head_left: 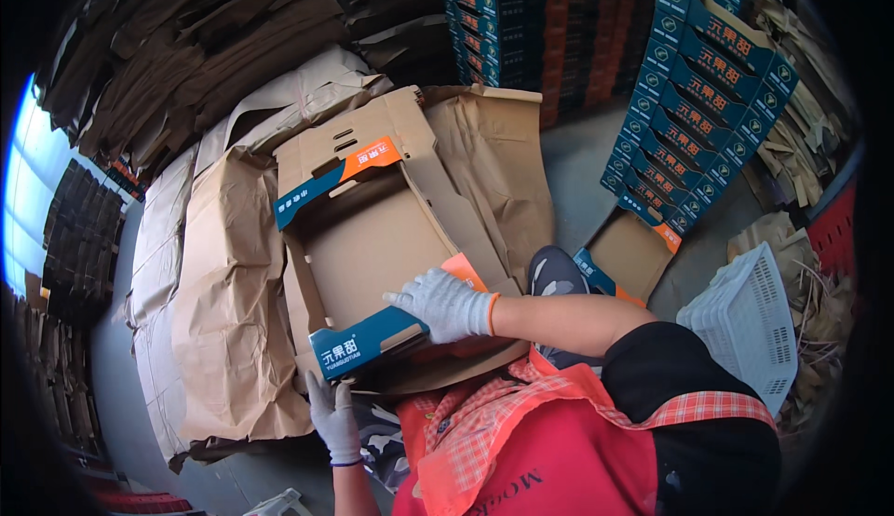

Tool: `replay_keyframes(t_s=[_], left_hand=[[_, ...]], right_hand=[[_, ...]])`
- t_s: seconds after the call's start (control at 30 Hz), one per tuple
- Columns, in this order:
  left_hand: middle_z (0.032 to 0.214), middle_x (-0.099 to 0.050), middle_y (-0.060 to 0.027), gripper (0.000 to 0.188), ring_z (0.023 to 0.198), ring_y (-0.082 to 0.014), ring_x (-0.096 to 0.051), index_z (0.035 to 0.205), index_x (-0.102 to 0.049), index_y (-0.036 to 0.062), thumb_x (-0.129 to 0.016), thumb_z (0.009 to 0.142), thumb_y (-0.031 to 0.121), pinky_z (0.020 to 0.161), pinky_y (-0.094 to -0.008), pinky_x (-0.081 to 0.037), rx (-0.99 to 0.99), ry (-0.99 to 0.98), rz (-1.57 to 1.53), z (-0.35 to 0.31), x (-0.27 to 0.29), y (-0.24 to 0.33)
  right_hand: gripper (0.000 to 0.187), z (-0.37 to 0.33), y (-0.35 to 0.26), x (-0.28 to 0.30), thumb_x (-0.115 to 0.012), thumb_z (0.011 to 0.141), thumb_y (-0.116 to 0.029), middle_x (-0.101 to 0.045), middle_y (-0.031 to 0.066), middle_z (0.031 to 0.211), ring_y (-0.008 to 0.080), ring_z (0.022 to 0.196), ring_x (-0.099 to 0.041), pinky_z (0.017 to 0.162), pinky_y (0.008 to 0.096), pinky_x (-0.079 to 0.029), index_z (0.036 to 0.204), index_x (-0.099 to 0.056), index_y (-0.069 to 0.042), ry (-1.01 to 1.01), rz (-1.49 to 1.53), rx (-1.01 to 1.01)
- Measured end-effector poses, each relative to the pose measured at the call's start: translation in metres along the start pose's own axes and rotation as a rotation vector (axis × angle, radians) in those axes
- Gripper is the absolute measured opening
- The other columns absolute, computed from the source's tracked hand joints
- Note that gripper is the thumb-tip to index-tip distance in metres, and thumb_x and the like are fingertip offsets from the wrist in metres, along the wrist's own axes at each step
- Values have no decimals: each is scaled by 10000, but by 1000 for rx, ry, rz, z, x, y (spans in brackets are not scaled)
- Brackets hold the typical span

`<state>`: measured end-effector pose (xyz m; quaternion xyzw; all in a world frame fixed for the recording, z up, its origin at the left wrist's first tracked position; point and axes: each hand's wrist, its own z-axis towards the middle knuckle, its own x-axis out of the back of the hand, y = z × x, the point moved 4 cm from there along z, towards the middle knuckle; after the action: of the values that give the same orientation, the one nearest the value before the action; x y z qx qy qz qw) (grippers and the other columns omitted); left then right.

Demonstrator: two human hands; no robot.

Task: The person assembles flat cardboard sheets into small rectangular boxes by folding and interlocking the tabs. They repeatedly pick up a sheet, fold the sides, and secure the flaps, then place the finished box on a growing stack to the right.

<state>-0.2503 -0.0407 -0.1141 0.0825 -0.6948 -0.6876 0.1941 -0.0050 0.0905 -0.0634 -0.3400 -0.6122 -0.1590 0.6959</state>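
A half-folded cardboard tray box [358, 246], brown inside with teal and orange outer panels, lies in front of me on flat cardboard sheets. My right hand [442, 305], in a white knit glove, is closed over the box's near wall towards its right corner. Below the near left corner is my left hand [332, 420], gloved too, its fingers apart and the tips close to the box edge. Whether those tips touch the cardboard I cannot tell. At the far side, a slotted brown flap [358, 125] stretches outward from the box.
Paper-wrapped bundles [228, 302] lie left of the box, with stacked flat cardboard [214, 32] behind. Finished teal boxes rise in a tall stack [694, 97] at the right, above an open tray [633, 251]. A white plastic crate [745, 325] stands at my right.
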Motion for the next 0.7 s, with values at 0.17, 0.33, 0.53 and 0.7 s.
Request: replay_keyframes(t_s=[0.17,0.33,0.53,0.7], left_hand=[[1330,-513,-207,564,1171,-251,-535,1457,-266,-49,-437,1003,240,1029,-361,-388,-240,-53,14,38,-46,22],[1517,-312,-163,564,1401,-264,-301,1466,-282,-6,-475,986,220,1140,-389,-237,-296,-260,416,62,-119,12],[1519,-302,-185,591,1413,-334,-270,1459,-325,30,-552,947,218,1071,-412,-321,-381,-373,631,65,-179,1],[1542,-238,-194,602,1411,-362,-266,1462,-325,46,-563,929,190,1032,-422,-355,-320,-373,714,72,-181,-10]], right_hand=[[762,-83,48,50,-750,626,-246,-606,165,1055,315,958,-598,836,405,-458,1307,-478,-39,282,68,-262],[840,-224,98,84,-818,607,-333,-604,168,1066,326,989,-601,872,433,-457,1311,-464,-43,558,105,-695],[797,-344,178,-10,-815,612,-334,-596,173,1082,352,1013,-582,883,434,-452,1287,-478,-77,442,223,-1157],[832,-399,260,-128,-832,601,-337,-587,145,1148,324,1102,-549,925,449,-412,1317,-461,-130,173,297,-1328]])
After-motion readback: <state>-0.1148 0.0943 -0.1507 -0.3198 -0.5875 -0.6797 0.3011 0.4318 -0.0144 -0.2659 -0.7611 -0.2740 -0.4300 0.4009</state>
